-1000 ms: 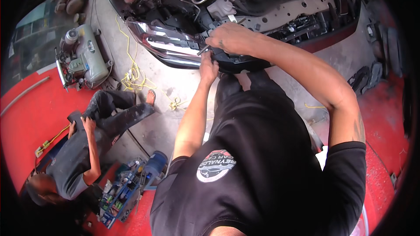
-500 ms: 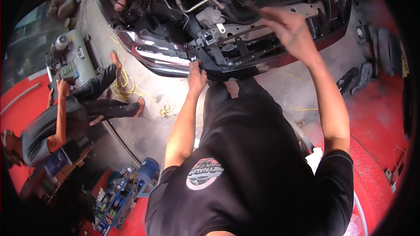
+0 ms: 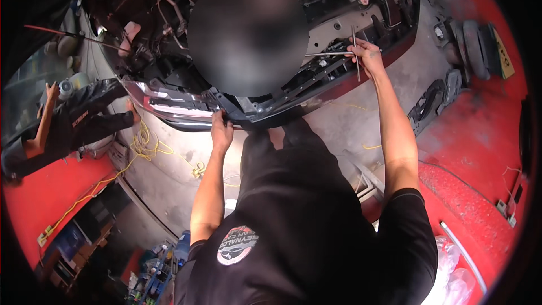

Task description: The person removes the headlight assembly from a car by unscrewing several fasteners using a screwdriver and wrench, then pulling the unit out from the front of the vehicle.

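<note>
My right hand [image 3: 366, 56] grips a cross-shaped metal wrench [image 3: 357, 73] over the front edge of the open engine bay [image 3: 333, 25]. My left hand [image 3: 222, 130] is at the car's front, fingers curled at the inner end of the headlight [image 3: 169, 106]; what they hold, if anything, I cannot make out. A large round blur hides the middle of the engine bay. Below the bay runs the dark red front bumper [image 3: 361, 79].
A co-worker [image 3: 68, 118] in dark clothes is at the left, among yellow cords [image 3: 144, 147] and machinery. A blue tool cart [image 3: 155, 277] stands at lower left. Tires and dark parts [image 3: 474, 48] lie at right. A white pipe [image 3: 463, 254] rests at lower right.
My right hand has swung rightward from near the headlight with the wrench. My left hand stays near the headlight as the view shifts. The co-worker has moved farther back at left.
</note>
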`<move>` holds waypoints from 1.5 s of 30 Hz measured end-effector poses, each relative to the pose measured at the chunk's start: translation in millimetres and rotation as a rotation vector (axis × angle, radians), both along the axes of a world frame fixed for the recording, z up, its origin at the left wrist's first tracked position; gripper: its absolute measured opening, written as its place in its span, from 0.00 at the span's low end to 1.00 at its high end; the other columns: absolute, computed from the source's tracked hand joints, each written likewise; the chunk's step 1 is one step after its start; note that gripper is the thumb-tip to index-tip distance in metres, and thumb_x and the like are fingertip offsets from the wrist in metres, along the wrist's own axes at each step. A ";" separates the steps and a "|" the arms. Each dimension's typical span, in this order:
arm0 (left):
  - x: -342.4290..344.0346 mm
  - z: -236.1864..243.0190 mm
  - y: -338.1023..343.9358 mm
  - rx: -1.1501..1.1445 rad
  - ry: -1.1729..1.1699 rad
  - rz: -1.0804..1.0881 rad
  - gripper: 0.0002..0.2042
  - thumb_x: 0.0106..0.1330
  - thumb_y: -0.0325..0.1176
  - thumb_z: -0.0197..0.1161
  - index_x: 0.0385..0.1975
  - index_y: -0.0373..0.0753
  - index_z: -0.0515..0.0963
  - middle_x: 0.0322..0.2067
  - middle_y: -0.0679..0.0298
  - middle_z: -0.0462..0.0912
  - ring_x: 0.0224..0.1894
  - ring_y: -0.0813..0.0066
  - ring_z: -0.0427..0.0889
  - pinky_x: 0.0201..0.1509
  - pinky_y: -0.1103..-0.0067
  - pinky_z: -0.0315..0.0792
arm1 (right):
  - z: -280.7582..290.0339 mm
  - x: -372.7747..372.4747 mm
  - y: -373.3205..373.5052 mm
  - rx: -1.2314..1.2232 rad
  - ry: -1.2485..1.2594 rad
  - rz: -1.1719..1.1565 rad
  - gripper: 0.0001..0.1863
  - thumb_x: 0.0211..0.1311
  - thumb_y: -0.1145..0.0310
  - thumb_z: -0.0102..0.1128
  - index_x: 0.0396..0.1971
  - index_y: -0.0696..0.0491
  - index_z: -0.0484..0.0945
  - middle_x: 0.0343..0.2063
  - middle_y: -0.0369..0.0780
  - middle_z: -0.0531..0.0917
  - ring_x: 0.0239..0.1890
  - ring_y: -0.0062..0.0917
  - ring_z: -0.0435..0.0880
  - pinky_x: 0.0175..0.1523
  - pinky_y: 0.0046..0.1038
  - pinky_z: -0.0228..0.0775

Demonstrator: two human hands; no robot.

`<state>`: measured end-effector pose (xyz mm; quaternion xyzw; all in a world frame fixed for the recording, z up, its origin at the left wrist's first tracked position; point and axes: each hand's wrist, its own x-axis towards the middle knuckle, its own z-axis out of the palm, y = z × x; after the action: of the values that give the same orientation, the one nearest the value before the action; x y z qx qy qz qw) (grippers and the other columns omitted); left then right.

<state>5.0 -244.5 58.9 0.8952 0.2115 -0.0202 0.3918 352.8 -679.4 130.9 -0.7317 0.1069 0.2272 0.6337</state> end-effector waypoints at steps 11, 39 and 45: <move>10.3 6.1 -11.1 -0.023 0.087 0.084 0.23 0.62 0.20 0.62 0.59 0.27 0.71 0.53 0.44 0.75 0.54 0.46 0.78 0.59 0.65 0.73 | -71.9 108.4 38.2 -0.719 -0.274 0.225 0.19 0.55 0.70 0.72 0.49 0.55 0.88 0.43 0.49 0.89 0.47 0.39 0.90 0.53 0.36 0.81; 12.3 10.1 -14.6 -0.090 0.066 0.169 0.21 0.63 0.20 0.61 0.57 0.29 0.73 0.53 0.45 0.76 0.53 0.45 0.80 0.57 0.65 0.75 | -63.3 128.2 67.1 -1.060 -0.544 0.687 0.17 0.59 0.68 0.63 0.48 0.57 0.83 0.46 0.56 0.86 0.54 0.54 0.83 0.58 0.48 0.76; 13.8 15.0 -14.9 -0.070 0.053 0.175 0.20 0.63 0.20 0.61 0.56 0.29 0.73 0.52 0.44 0.77 0.53 0.45 0.81 0.56 0.63 0.76 | -52.6 103.5 71.9 -1.283 -0.554 0.749 0.18 0.62 0.67 0.58 0.49 0.58 0.81 0.45 0.55 0.86 0.52 0.53 0.84 0.55 0.50 0.77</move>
<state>18.8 -259.4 73.9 0.8582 0.2984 -0.0170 0.4174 456.3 -607.5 78.4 -0.9713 -0.1981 0.1290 -0.0268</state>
